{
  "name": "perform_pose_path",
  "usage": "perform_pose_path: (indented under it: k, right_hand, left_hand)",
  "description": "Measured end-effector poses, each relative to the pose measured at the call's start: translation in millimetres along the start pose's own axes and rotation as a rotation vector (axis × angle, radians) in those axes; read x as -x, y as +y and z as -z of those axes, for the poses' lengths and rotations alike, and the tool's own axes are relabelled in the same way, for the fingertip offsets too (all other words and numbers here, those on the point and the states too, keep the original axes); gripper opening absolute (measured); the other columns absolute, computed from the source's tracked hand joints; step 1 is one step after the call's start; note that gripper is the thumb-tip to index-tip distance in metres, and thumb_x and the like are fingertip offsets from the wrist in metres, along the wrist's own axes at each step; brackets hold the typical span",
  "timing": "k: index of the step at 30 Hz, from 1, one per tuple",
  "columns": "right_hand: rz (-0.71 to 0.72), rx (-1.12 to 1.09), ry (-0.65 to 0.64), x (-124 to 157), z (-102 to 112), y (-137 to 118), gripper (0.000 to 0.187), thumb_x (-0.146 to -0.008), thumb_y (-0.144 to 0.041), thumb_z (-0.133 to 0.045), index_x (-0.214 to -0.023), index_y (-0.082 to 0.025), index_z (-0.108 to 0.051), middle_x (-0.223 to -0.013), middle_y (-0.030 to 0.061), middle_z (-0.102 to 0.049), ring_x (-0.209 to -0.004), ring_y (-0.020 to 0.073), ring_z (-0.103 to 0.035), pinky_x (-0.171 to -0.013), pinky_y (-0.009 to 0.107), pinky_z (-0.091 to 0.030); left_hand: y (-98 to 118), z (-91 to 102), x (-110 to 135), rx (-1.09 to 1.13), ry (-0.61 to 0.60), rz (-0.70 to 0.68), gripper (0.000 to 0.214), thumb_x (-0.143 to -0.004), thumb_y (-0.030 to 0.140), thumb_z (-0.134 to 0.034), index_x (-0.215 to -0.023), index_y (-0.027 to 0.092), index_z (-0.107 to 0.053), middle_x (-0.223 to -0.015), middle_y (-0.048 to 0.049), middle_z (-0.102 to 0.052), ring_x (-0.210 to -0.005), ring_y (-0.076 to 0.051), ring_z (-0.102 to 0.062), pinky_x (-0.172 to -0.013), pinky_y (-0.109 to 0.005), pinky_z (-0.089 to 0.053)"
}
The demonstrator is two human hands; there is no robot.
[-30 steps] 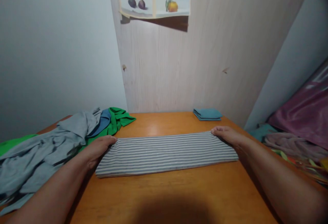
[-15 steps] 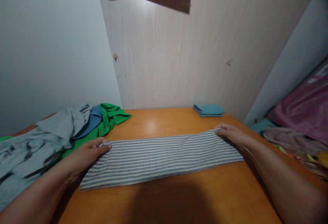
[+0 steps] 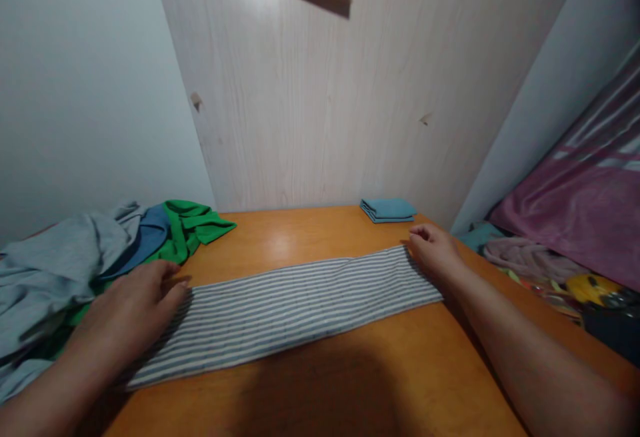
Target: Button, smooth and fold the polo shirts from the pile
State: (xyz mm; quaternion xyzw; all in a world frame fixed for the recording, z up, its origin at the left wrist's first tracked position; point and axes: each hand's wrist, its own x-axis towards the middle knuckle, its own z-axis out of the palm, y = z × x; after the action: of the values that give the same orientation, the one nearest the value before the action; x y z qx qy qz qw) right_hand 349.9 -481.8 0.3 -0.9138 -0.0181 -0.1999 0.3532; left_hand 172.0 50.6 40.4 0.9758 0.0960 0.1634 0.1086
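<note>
A striped grey-and-white cloth (image 3: 300, 303), folded into a long strip, lies flat on the orange-brown wooden table (image 3: 440, 370), slanting up toward the right. Over its left end is my left hand (image 3: 135, 303), thumb and fingers apart, nothing gripped; it hides part of that end. My right hand (image 3: 435, 250) is beside the far right corner, just off the fabric, its fingers loosely curled and holding nothing visible.
At the left is a heap of clothes: a grey garment (image 3: 60, 250), a blue one (image 3: 150, 230) and a green one (image 3: 193, 227). A folded teal cloth (image 3: 389, 210) sits at the back right. Pink fabric (image 3: 575, 203) hangs beyond the right edge.
Both hands have let go of the striped cloth, which they gripped at its far corners. The cloth now rests on the table. The view has shifted to the right.
</note>
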Motion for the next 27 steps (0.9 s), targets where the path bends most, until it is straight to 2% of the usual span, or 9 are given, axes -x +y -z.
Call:
perform_pose_path:
  k: [2, 3, 5, 8, 11, 13, 15, 22, 27]
  right_hand:
    - [0.101, 0.083, 0.08, 10, 4, -19, 0.025, -0.089, -0.039, -0.051, -0.095, -0.022, -0.068, -0.09, 0.0053, -0.073, -0.083, 0.0219, -0.066, -0.073, 0.031, -0.047]
    - [0.165, 0.107, 0.063, 16, 3, -30, 0.026, -0.091, -0.039, -0.049, -0.093, -0.022, -0.069, -0.09, 0.0054, -0.074, -0.084, 0.0222, -0.067, -0.074, 0.031, -0.047]
    - [0.299, 0.157, -0.065, 30, -2, -51, 0.032, -0.096, -0.04, -0.044, -0.095, -0.022, -0.071, -0.094, 0.0064, -0.075, -0.089, 0.0225, -0.068, -0.079, 0.032, -0.049]
    - [0.452, 0.25, -0.284, 48, -17, -68, 0.046, -0.103, -0.044, -0.034, -0.118, -0.02, -0.07, -0.126, 0.0111, -0.071, -0.119, 0.0247, -0.064, -0.101, 0.035, -0.046]
    - [0.457, 0.403, -0.442, 54, -31, -62, 0.065, -0.103, -0.055, -0.029, -0.146, -0.012, -0.054, -0.156, 0.0171, -0.046, -0.147, 0.0302, -0.038, -0.12, 0.044, -0.03]
    - [0.402, 0.478, -0.504, 53, -34, -52, 0.077, -0.101, -0.063, -0.027, -0.154, -0.009, -0.042, -0.163, 0.0183, -0.033, -0.153, 0.0328, -0.025, -0.123, 0.051, -0.022]
    - [0.359, 0.513, -0.537, 50, -34, -42, 0.084, -0.099, -0.069, -0.023, -0.158, -0.01, -0.035, -0.165, 0.0173, -0.026, -0.155, 0.0334, -0.018, -0.123, 0.054, -0.019]
    - [0.336, 0.532, -0.553, 46, -30, -34, 0.087, -0.097, -0.074, -0.018, -0.161, -0.016, -0.029, -0.167, 0.0143, -0.023, -0.156, 0.0312, -0.014, -0.123, 0.053, -0.019]
    - [0.381, 0.519, -0.451, 52, -27, -54, 0.079, -0.1, -0.069, -0.023, -0.158, -0.017, -0.036, -0.165, 0.0157, -0.028, -0.155, 0.0321, -0.017, -0.123, 0.058, -0.016]
  left_hand:
    - [14, -2.7, 4, 0.024, 0.054, -0.159, 0.042, -0.092, 0.053, -0.045, -0.104, 0.019, -0.067, -0.106, -0.0121, -0.074, -0.101, -0.034, -0.068, -0.083, -0.046, -0.054]
    - [21, -7.3, 7, 0.062, 0.066, -0.237, 0.043, -0.094, 0.052, -0.043, -0.108, 0.02, -0.068, -0.112, -0.0118, -0.074, -0.106, -0.033, -0.068, -0.091, -0.046, -0.054]
    - [31, -20.7, 12, 0.113, 0.051, -0.373, 0.046, -0.097, 0.052, -0.04, -0.118, 0.022, -0.069, -0.128, -0.0095, -0.071, -0.121, -0.03, -0.064, -0.106, -0.046, -0.049]
    - [37, -41.7, 20, 0.067, -0.066, -0.464, 0.054, -0.1, 0.052, -0.036, -0.142, 0.027, -0.059, -0.15, -0.0055, -0.057, -0.141, -0.029, -0.049, -0.119, -0.052, -0.035]
    - [34, -54.2, 26, -0.047, -0.215, -0.424, 0.062, -0.1, 0.054, -0.034, -0.155, 0.028, -0.042, -0.16, -0.0045, -0.042, -0.15, -0.032, -0.035, -0.12, -0.061, -0.028]
    - [30, -57.0, 28, -0.108, -0.262, -0.358, 0.065, -0.099, 0.058, -0.035, -0.157, 0.03, -0.037, -0.163, -0.0039, -0.035, -0.152, -0.033, -0.029, -0.12, -0.063, -0.026]
    - [28, -56.5, 28, -0.144, -0.284, -0.31, 0.067, -0.097, 0.061, -0.036, -0.158, 0.032, -0.034, -0.165, -0.0032, -0.03, -0.153, -0.034, -0.026, -0.12, -0.063, -0.025]
    - [37, -46.7, 28, -0.169, -0.349, -0.265, 0.073, -0.096, 0.064, -0.035, -0.16, 0.029, -0.03, -0.166, -0.0046, -0.025, -0.154, -0.034, -0.023, -0.12, -0.063, -0.023]
    - [43, -43.3, 29, -0.141, -0.34, -0.253, 0.073, -0.097, 0.065, -0.035, -0.159, 0.027, -0.033, -0.166, -0.0071, -0.027, -0.154, -0.035, -0.022, -0.121, -0.065, -0.019]
